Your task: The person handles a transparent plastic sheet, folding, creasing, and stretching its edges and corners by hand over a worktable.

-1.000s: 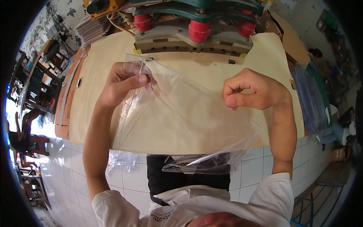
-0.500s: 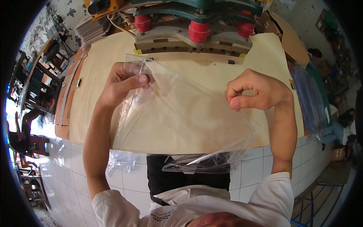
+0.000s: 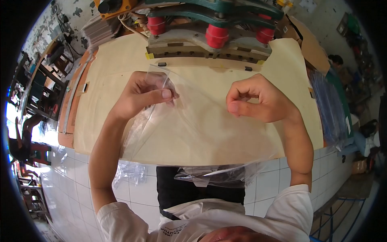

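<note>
A clear plastic sheet [image 3: 193, 129] hangs between my hands over the table. My left hand [image 3: 147, 92] pinches it near its upper left corner, thumb on top, with a flap sticking up past the fingers. On the other side, my right hand [image 3: 258, 99] is closed, thumb against curled forefinger, at the sheet's upper right edge. The film is so transparent that its exact edge at the right fingertips is hard to make out. Its lower part droops past the table's front edge above my lap.
Cream paper [image 3: 282, 56] covers the table. At the back stands a green press [image 3: 242, 16] with red cylinders [image 3: 217, 37]. A stack of plastic sheets [image 3: 328, 107] lies on the right, with cardboard [image 3: 308, 48] behind it. Plastic scraps [image 3: 129, 173] lie below the front edge. People sit farther off.
My hands have come closer together: the left moved right and slightly down, the right moved left. The plastic between them has slackened. The view has shifted slightly.
</note>
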The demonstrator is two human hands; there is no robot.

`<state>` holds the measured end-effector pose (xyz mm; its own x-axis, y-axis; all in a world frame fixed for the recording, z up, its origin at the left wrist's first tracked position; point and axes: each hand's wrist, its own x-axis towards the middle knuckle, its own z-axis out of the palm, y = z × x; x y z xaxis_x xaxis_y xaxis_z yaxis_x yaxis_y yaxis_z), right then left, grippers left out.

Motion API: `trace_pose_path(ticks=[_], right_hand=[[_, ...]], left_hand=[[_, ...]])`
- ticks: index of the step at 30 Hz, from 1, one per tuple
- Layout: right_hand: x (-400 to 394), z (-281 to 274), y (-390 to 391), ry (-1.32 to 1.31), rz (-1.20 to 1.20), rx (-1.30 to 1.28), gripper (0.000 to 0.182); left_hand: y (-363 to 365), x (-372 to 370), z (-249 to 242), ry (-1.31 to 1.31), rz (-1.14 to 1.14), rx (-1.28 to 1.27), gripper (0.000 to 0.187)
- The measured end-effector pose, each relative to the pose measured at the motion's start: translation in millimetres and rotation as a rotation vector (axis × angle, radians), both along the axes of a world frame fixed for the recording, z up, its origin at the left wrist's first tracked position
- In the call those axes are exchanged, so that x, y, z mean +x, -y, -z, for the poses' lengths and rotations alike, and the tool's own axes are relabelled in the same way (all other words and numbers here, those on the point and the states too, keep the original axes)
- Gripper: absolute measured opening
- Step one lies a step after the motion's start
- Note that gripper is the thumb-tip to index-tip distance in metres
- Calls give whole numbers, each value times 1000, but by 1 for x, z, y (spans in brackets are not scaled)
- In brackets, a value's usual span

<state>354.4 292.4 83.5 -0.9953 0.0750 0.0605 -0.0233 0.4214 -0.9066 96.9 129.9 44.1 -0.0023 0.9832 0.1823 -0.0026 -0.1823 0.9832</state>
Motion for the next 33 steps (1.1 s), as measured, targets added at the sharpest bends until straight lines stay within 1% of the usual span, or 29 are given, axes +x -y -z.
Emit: trace_pose_path(ticks=[2, 6, 8, 11, 15, 18, 21, 23, 27, 29, 33], right_hand=[[-3, 5, 2, 3, 35, -85, 16], [-7, 9, 6, 14, 38, -121, 17], [-7, 9, 8, 25, 57, -153, 18], [-10, 16, 8, -12, 42, -185, 18], [-11, 18, 8, -17, 37, -165, 19], [-14, 19, 13, -64, 75, -179, 19], [-16, 20, 16, -114, 123, -156, 18], [-17, 21, 18, -139, 150, -105, 17], [-19, 24, 19, -146, 143, -111, 19], [-20, 24, 20, -118, 146, -126, 21], [-21, 25, 20, -113, 126, -130, 24]], left_hand=[[0, 0, 1, -1, 25, 0, 13], [1, 1, 0, -26, 9, -28, 12], [0, 1, 0, -7, 50, 7, 11], [0, 2, 0, -8, 23, 12, 11], [-1, 5, -4, 1, 43, 51, 11], [0, 5, -4, 3, 45, -7, 9], [-3, 8, 0, -4, 77, 45, 9], [-3, 11, -1, -31, 82, -2, 10], [-2, 12, -1, -21, 84, 0, 10], [-2, 12, 0, -73, 52, 10, 14], [-2, 12, 1, -73, 58, 22, 14]])
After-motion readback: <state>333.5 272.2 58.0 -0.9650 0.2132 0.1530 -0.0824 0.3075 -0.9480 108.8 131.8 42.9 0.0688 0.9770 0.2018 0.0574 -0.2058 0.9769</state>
